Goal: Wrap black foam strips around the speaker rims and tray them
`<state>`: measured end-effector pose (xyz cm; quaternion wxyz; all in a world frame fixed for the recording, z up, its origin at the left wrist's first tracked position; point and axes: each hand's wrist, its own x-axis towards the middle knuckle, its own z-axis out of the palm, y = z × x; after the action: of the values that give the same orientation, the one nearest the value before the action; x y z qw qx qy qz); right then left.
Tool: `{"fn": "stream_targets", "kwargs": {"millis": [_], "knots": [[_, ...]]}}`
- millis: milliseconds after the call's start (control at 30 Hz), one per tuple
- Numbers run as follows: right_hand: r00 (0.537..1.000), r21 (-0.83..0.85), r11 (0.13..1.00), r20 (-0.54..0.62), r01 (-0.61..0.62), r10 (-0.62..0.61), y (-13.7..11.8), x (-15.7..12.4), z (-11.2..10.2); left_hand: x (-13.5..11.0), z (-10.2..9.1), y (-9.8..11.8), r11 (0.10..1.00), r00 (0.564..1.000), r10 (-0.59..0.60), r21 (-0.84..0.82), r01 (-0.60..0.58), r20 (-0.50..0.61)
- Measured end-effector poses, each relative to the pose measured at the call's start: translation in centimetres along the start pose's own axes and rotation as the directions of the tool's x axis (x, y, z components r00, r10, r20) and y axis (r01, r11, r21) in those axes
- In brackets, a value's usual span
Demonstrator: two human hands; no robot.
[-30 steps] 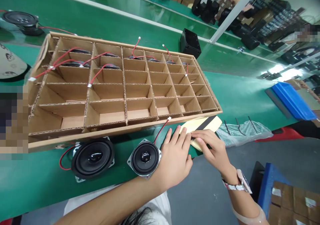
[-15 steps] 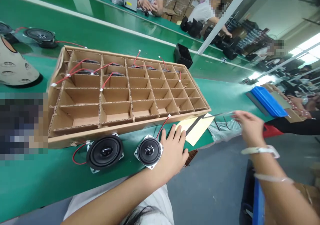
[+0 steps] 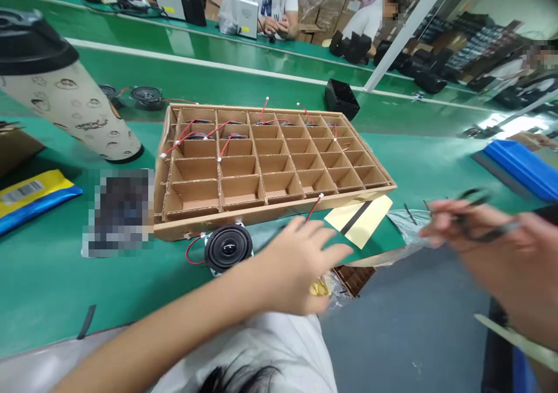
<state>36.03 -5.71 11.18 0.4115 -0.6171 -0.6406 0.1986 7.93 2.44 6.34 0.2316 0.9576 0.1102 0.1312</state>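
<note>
Just in front of the cardboard tray (image 3: 270,166), on the green tabletop (image 3: 65,277), the left hand (image 3: 296,265) hovers palm down with its fingers (image 3: 331,253) spread and loose, holding nothing; it covers part of the tabletop beside the speaker (image 3: 228,246), whose red wire (image 3: 192,253) loops at the tray's front wall. To the right of the tray, off the tabletop's edge, the right hand (image 3: 501,253) is blurred; its fingers look closed around a thin dark strip (image 3: 475,221), though the blur hides how firm the grip is. Between the two hands, touching the tray's front right corner, lies a yellow sheet (image 3: 361,218) with a black band across it, and just right of it a clear bag (image 3: 410,224) with more dark strips. Only the tray's far cells hold speakers with red leads; the near cells show bare cardboard. A patterned cup (image 3: 65,102) stands well left of the tray, with a yellow packet (image 3: 30,192) nearer the edge. Risks, as I judge them: the strip may curl or stick to itself if the pinch is loose; the left hand could snag the second red lead (image 3: 314,204) at the tray's front wall; the yellow sheet, partly over the edge, could slide off if brushed.
</note>
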Motion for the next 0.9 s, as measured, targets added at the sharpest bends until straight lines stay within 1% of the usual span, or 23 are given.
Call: {"fn": "stream_targets", "kwargs": {"millis": [33,100,133,167,200,233,267,300,333,367,400,433,500,600,667,800,900], "knots": [[0.993,0.036,0.999,0.111,-0.031,0.027,-0.4,-0.3,2.0,-0.8,-0.4,-0.9,0.999,0.998,-0.031,0.043,0.029,0.056],[0.959,0.023,0.994,0.267,-0.108,0.098,-1.4,-0.8,5.2,-2.2,-0.6,-1.8,0.988,0.984,-0.122,0.109,0.108,0.132],[0.934,-0.016,0.988,0.323,-0.154,0.151,-2.0,-1.0,6.4,-2.9,-0.5,-1.9,0.980,0.975,-0.174,0.118,0.158,0.138],[0.903,-0.060,0.977,0.376,-0.203,0.210,-2.7,-1.1,7.3,-3.5,-0.3,-1.7,0.970,0.967,-0.228,0.113,0.216,0.114],[0.869,-0.095,0.966,0.423,-0.240,0.257,-3.4,-1.1,8.0,-4.0,-0.2,-1.3,0.958,0.960,-0.276,0.099,0.270,0.051],[0.838,-0.115,0.958,0.465,-0.262,0.285,-4.2,-1.0,8.5,-4.5,-0.2,-0.9,0.949,0.951,-0.304,0.068,0.307,-0.053],[0.815,-0.118,0.956,0.502,-0.268,0.291,-4.9,-0.8,8.9,-4.8,-0.3,-0.5,0.946,0.931,-0.312,0.025,0.322,-0.188],[0.798,-0.103,0.960,0.537,-0.261,0.274,-5.5,-0.6,9.2,-5.0,-0.4,-0.1,0.948,0.892,-0.303,-0.013,0.317,-0.336],[0.789,-0.068,0.968,0.566,-0.243,0.238,-6.0,-0.4,9.4,-5.1,-0.6,0.3,0.952,0.835,-0.285,-0.039,0.304,-0.471],[0.783,-0.037,0.973,0.587,-0.229,0.207,-6.5,-0.1,9.6,-5.1,-0.8,0.5,0.954,0.775,-0.269,-0.051,0.294,-0.572],[0.776,-0.016,0.975,0.602,-0.224,0.188,-6.8,0.1,9.7,-5.0,-1.0,0.6,0.954,0.728,-0.262,-0.055,0.296,-0.634],[0.773,-0.006,0.974,0.608,-0.226,0.183,-7.0,0.2,9.9,-4.9,-1.1,0.7,0.950,0.704,-0.264,-0.053,0.307,-0.659],[0.779,-0.010,0.970,0.593,-0.244,0.202,-7.3,0.2,10.0,-4.5,-0.9,0.7,0.940,0.692,-0.284,-0.050,0.338,-0.664],[0.754,-0.023,0.959,0.612,-0.283,0.237,-7.5,0.0,9.9,-4.1,-0.3,0.4,0.931,0.688,-0.317,-0.074,0.358,-0.652],[0.747,-0.015,0.963,0.628,-0.268,0.217,-7.6,-0.1,9.8,-4.0,0.1,0.1,0.931,0.692,-0.326,-0.089,0.355,-0.644],[0.772,0.010,0.971,0.609,-0.239,0.184,-7.5,-0.2,9.9,-4.1,0.4,-0.1,0.933,0.686,-0.331,-0.115,0.341,-0.648],[0.771,0.089,0.969,0.624,-0.232,0.127,-7.5,-0.1,10.1,-4.1,0.6,-0.1,0.933,0.692,-0.348,-0.164,0.320,-0.632]]}}
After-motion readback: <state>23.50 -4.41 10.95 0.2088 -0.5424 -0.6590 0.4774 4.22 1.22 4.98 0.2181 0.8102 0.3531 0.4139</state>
